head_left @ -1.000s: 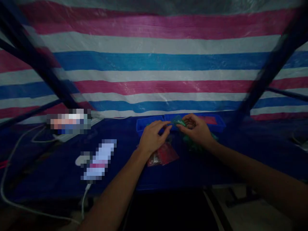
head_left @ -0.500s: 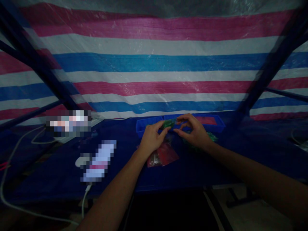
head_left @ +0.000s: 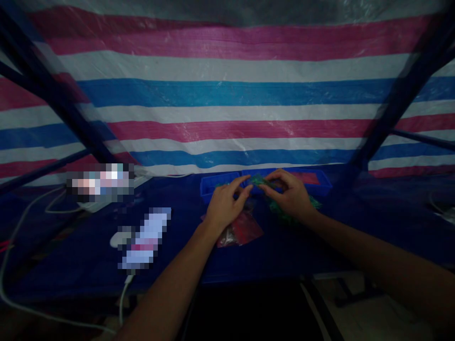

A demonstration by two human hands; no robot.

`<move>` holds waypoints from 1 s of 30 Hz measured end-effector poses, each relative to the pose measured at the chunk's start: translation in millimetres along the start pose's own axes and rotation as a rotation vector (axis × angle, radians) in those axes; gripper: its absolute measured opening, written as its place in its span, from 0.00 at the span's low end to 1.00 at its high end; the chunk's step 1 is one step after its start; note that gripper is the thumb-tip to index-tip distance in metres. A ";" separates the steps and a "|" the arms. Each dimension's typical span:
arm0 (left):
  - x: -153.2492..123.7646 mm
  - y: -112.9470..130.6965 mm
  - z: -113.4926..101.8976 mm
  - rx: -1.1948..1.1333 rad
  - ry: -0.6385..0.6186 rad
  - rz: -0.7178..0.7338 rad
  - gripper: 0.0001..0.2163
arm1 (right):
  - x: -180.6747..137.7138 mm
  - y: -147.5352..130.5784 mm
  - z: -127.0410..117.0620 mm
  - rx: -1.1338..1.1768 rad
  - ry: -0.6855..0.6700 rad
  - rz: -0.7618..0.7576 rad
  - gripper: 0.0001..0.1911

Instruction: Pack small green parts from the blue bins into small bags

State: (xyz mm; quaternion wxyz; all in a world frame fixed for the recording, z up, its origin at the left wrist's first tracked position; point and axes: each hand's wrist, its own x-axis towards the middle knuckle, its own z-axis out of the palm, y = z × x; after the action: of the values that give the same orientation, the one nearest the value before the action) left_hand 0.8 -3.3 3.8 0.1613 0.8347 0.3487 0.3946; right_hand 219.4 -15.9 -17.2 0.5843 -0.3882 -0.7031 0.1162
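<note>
A small clear packet with green contents [head_left: 259,180] is between my two hands, just above the table. My right hand [head_left: 291,192] is closed on its right end with thumb and forefinger. My left hand [head_left: 225,201] is at the packet's left edge, its thumb and forefinger slightly apart. Below my left hand lie clear bags with red [head_left: 249,227] and a shiny bag [head_left: 229,236] beside them. A heap of green packets [head_left: 282,210] shows partly under my right hand.
Behind my hands stand a blue tray [head_left: 209,190] and a longer blue tray [head_left: 325,189] holding red packets [head_left: 305,178]. A blurred-out phone [head_left: 147,239] with a white cable [head_left: 122,298] lies to the left, near a round white object [head_left: 120,239]. Striped sheeting [head_left: 227,90] hangs behind.
The green packet has passed from my left fingers to my right. My right fingers have closed on it, and my left finger and thumb have come off it.
</note>
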 end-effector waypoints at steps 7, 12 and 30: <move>0.2 9.7 -2.0 -0.123 0.013 0.106 0.14 | 0.7 -3.5 -4.3 -0.134 -0.210 -0.285 0.10; 3.4 -4.2 -0.1 -0.063 0.132 0.004 0.06 | -0.5 -6.5 1.2 -0.040 -0.187 -0.187 0.14; 1.5 -1.2 -11.7 0.045 0.059 0.137 0.14 | 2.8 12.4 0.2 0.239 -0.085 0.158 0.09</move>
State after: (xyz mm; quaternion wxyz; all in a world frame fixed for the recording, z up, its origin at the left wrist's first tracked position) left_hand -8.2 -1.5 11.4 0.1048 0.8481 0.3039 0.4213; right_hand 224.2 -5.6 -22.9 0.5850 -0.3649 -0.6757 0.2610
